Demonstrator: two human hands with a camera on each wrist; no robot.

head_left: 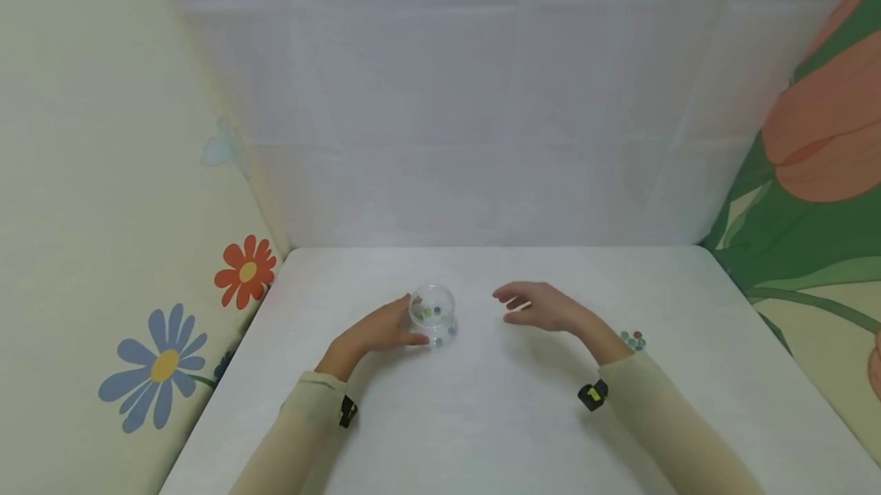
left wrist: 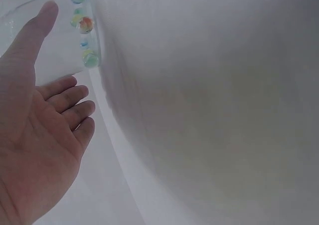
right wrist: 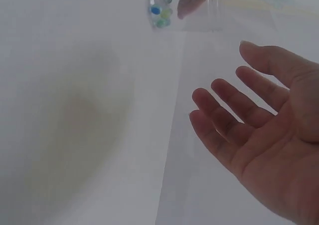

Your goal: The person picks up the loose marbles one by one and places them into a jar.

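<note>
A clear, see-through jar (head_left: pixel 445 317) stands upright on the table, its round opening facing up. Several glass marbles (left wrist: pixel 85 24) lie at the bottom of it, green, yellow, blue and one with orange. My left hand (head_left: pixel 378 333) grips the jar from the left, thumb on the near side and fingers toward the far side. To the right of the jar, my right hand (head_left: pixel 544 307) hovers over the table, apart from it. In the right wrist view its fingers (right wrist: pixel 224 120) are spread and loosely bent, with nothing in them.
A small cluster of loose marbles (head_left: pixel 633 340), green with a reddish one, lies on the white table (head_left: pixel 468 434) beside my right forearm. A white cloth wall (head_left: pixel 440 97) rises at the back. Flower-printed cloths hang at both sides.
</note>
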